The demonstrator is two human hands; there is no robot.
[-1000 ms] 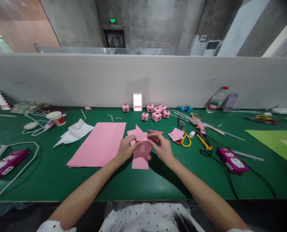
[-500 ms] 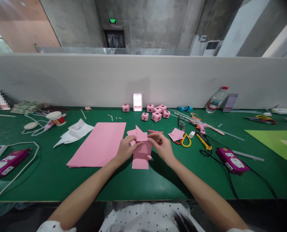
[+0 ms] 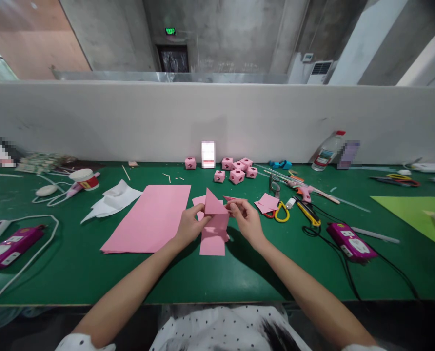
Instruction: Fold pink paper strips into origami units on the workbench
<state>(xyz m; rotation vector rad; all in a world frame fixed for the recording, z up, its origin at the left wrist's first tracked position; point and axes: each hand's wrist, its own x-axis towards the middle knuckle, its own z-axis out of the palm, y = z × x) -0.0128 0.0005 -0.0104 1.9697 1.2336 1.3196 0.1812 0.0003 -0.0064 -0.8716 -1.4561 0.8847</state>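
Between my hands is a folded pink paper (image 3: 215,204), showing a triangular flap that points up at its left. My left hand (image 3: 192,222) pinches its left side with thumb and fingers. At its right corner, my right hand (image 3: 246,219) is closed with thumb and fingertips on the paper. Beneath it lie more pink paper pieces (image 3: 212,243), partly covered by the held one. A thin folded pink piece (image 3: 235,199) rests just behind my right fingers. Left of my hands lies a stack of large pink sheets (image 3: 151,214).
Several pink paper cubes (image 3: 237,176) stand at the back near a phone (image 3: 208,155). On the right are small pink squares (image 3: 266,203), yellow-handled scissors (image 3: 282,213), a cutter (image 3: 308,214), a glue gun (image 3: 305,192) and a purple power box (image 3: 351,242). A crumpled white paper (image 3: 111,200) lies left.
The paper's flap has changed from a squarish top with a small peak to a wider triangle. My right fingers have curled in closer at its right corner; my left hand stays nearly in place.
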